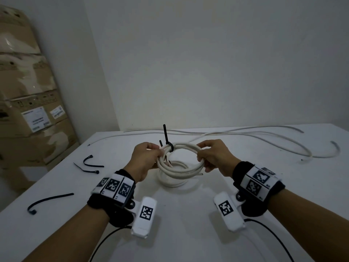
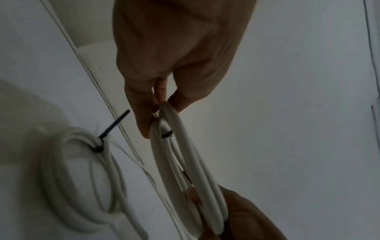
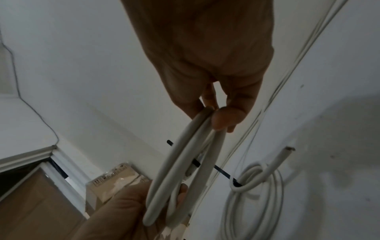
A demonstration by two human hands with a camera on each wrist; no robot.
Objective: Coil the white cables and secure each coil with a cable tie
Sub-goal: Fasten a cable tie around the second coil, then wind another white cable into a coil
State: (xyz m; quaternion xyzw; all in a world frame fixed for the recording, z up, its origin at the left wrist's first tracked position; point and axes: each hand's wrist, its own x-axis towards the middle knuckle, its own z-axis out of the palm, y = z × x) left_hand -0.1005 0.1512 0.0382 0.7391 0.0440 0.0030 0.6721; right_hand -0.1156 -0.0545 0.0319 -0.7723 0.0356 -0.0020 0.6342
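A white cable coil (image 1: 186, 168) hangs above the table between both hands. My left hand (image 1: 149, 157) pinches its left side and my right hand (image 1: 211, 157) grips its right side. A black cable tie (image 1: 168, 143) is cinched round the coil near my left fingers, its tail pointing up. In the left wrist view the coil (image 2: 185, 170) runs from my left fingers (image 2: 144, 116) down to the other hand. In the right wrist view my thumb and fingers (image 3: 224, 118) pinch the coil (image 3: 185, 170). A second tied coil (image 1: 171, 179) lies on the table (image 1: 188, 214) underneath.
Loose white cables (image 1: 245, 138) trail across the table's far side. Three spare black cable ties (image 1: 90, 164) (image 1: 87, 170) (image 1: 47, 202) lie at the left. Cardboard boxes (image 1: 28, 101) are stacked past the left edge. A wall stands behind the table.
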